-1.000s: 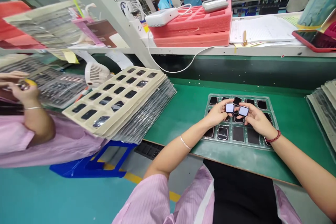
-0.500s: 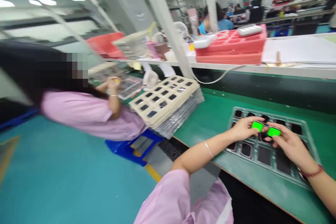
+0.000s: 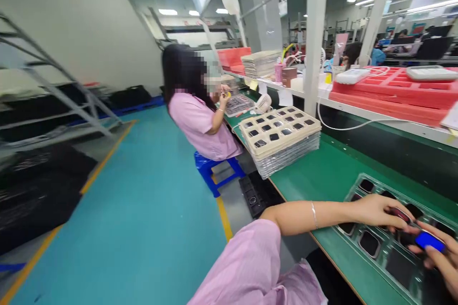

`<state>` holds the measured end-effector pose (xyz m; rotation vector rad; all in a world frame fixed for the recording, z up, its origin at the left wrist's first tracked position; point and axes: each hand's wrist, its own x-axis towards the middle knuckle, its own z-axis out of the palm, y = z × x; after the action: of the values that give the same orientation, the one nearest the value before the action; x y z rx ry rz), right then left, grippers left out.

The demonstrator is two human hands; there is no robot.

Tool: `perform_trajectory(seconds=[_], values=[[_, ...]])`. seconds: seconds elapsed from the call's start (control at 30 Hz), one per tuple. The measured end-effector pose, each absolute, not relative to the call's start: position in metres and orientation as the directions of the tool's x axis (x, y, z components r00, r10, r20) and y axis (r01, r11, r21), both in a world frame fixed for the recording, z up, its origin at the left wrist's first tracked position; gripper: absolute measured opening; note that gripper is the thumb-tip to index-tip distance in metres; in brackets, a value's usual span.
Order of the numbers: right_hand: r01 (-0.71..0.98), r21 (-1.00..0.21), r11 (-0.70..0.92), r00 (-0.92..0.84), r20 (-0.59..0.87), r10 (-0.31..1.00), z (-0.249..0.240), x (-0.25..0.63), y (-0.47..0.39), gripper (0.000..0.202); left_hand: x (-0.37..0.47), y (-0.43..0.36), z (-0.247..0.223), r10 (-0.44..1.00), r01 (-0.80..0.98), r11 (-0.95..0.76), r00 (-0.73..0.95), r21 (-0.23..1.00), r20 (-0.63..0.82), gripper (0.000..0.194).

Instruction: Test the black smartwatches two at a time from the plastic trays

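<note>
My left hand [image 3: 379, 210] pinches a small square watch-like device [image 3: 400, 215] whose screen looks dark reddish. At the right edge, my right hand [image 3: 442, 252] grips a similar device [image 3: 429, 241] with a lit blue screen. The two devices are close together above a clear plastic tray [image 3: 388, 274]. Square dark-screened devices, one of them a framed unit [image 3: 369, 243], lie in the tray's compartments. Part of my right hand is cut off by the frame.
A stack of cream trays [image 3: 282, 133] stands on the green table [image 3: 322, 171]. Beyond it a person [image 3: 195, 114] in pink sits on a blue stool [image 3: 214, 171]. Red trays [image 3: 393, 95] lie on the shelf above; a white post [image 3: 317, 33] rises beside them.
The view has swung left, so my hands and the tray sit further right and lower. The left device's screen went from green to dark reddish, the right one's from green to blue.
</note>
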<state>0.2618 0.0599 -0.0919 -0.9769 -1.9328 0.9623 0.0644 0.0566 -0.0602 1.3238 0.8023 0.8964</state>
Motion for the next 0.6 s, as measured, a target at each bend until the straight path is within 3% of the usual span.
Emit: perform_trajectory(seconds=[0.07,0.17,0.33,0.6], values=[[0.326,-0.905,0.273,-0.328,0.162,0.931,-0.078,0.274,0.043,0.038,0.065,0.052,-0.056,0.900,-0.096,0.049,0.435,0.994,-0.002,0.045],[0.239,-0.952,0.190,-0.324,0.107,0.940,-0.060,0.273,0.026,0.039,0.065,0.045,-0.047,0.907,-0.111,0.057,0.420,0.992,-0.006,0.035],[0.111,-0.991,0.073,-0.297,0.037,0.954,-0.048,0.260,0.027,0.035,0.059,0.046,-0.039,0.911,-0.020,0.074,0.408,0.997,-0.060,0.047],[0.082,-0.996,0.042,-0.286,0.017,0.958,-0.047,0.262,0.023,0.026,0.061,0.042,-0.038,0.890,-0.039,0.095,0.450,0.995,-0.067,0.047]])
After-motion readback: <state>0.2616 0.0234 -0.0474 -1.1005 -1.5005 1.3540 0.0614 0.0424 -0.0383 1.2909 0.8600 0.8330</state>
